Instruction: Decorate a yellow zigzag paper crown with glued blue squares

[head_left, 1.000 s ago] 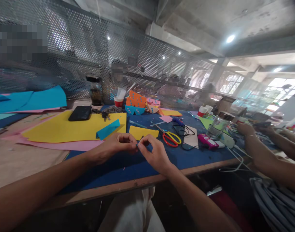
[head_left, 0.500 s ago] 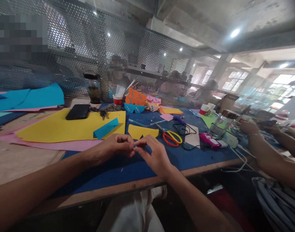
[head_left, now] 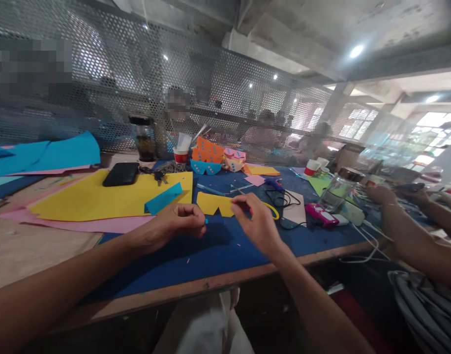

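Observation:
My left hand (head_left: 179, 221) is closed above the blue mat, with a small blue paper scrap (head_left: 206, 221) pinched in it, one end showing at the fingertips. To its right, my right hand (head_left: 256, 221) has thumb and index finger slightly apart at the right end of a yellow notched paper piece (head_left: 208, 202); whether they touch the paper is unclear. Behind that hand lie scissors, partly hidden, with a yellow handle (head_left: 272, 210) showing. A folded blue paper strip (head_left: 166, 197) rests just beyond my left hand, on the yellow sheet (head_left: 70, 199).
A black phone (head_left: 121, 174) and keys (head_left: 159, 177) lie on the yellow sheet. Orange dotted paper masks (head_left: 207, 149) and a paper cup (head_left: 181, 155) stand behind. To the right are a blue glue gun (head_left: 274, 185), a glass jar (head_left: 338, 191) and a co-worker's arm (head_left: 402, 226).
My right hand has parted from my left and moved right, to the yellow paper piece and over the scissors. My left hand stays in place with the blue scrap.

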The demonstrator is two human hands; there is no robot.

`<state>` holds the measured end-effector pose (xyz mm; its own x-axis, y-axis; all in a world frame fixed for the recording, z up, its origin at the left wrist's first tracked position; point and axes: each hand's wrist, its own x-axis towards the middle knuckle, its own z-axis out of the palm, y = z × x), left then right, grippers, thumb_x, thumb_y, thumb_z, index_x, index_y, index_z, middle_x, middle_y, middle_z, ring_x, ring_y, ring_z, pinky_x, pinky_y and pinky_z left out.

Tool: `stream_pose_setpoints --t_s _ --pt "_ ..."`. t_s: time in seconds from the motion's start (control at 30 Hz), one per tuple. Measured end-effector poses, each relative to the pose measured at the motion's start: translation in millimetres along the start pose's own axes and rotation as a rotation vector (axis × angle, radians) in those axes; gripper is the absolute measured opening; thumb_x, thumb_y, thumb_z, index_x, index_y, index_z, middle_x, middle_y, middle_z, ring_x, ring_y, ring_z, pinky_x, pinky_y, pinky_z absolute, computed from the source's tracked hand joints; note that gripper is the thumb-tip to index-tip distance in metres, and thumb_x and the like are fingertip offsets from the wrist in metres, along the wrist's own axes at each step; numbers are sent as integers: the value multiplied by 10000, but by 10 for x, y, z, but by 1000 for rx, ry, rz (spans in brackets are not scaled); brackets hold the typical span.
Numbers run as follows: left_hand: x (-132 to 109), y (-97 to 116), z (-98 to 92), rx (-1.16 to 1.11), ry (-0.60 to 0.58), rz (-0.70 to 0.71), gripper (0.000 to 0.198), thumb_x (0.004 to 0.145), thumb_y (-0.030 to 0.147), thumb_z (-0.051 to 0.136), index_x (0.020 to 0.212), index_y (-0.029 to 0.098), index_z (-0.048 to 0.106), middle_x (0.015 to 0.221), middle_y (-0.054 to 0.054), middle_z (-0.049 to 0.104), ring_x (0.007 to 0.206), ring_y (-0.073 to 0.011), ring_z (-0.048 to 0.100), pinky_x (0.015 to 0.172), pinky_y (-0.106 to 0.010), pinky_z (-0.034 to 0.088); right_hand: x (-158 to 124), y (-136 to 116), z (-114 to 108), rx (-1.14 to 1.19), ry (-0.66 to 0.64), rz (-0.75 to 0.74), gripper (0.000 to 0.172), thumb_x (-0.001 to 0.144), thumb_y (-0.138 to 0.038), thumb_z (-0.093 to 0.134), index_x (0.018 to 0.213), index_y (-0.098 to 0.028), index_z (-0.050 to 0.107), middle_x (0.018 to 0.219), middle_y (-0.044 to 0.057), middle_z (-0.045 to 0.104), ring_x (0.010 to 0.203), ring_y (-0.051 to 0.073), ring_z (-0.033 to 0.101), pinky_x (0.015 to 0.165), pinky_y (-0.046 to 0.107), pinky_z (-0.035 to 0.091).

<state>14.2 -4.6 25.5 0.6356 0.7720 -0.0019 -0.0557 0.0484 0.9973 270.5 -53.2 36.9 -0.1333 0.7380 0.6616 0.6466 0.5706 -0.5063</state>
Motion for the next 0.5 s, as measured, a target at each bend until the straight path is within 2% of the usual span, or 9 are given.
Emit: stream_pose_setpoints --t_s 0.07,0.13,0.17,0.3,0.5 --pt "3 10 1 8 24 18 251 793 434 882 755 211 774 769 -40 775 730 -166 686 727 -256 532 75 206 -187 -227 -35 106 165 1041 -284 597 1157 -205 684 1100 57 714 966 188 679 924 309 503" --pt "8 32 18 22 58 39 244 777 424 886 748 210 774 766 -42 776 728 -170 684 728 -262 530 111 422 -350 -505 -149 272 230 1048 -289 571 1244 -204 657 1195 80 702 1110 219 654 998 334 461" --pt "9 49 31 30 78 50 244 764 421 889 739 207 772 760 -44 774 723 -174 682 728 -269 531 110 522 -412 -553 -184 321 241 1030 -279 594 1237 -179 666 1209 111 699 1141 249 644 996 353 453" --pt "-2 123 87 51 137 71 264 701 420 898 684 199 754 725 -51 750 708 -193 673 734 -307 547 47 790 -529 -611 -310 397 226 997 -341 644 1084 -149 725 1136 148 704 1113 297 651 949 370 435" --pt "1 124 70 92 173 106 231 726 401 867 708 200 753 742 -53 749 719 -193 669 743 -321 544 73 857 -515 -585 -345 457 234 910 -377 711 1028 -178 745 1080 114 726 1032 288 676 845 330 415"
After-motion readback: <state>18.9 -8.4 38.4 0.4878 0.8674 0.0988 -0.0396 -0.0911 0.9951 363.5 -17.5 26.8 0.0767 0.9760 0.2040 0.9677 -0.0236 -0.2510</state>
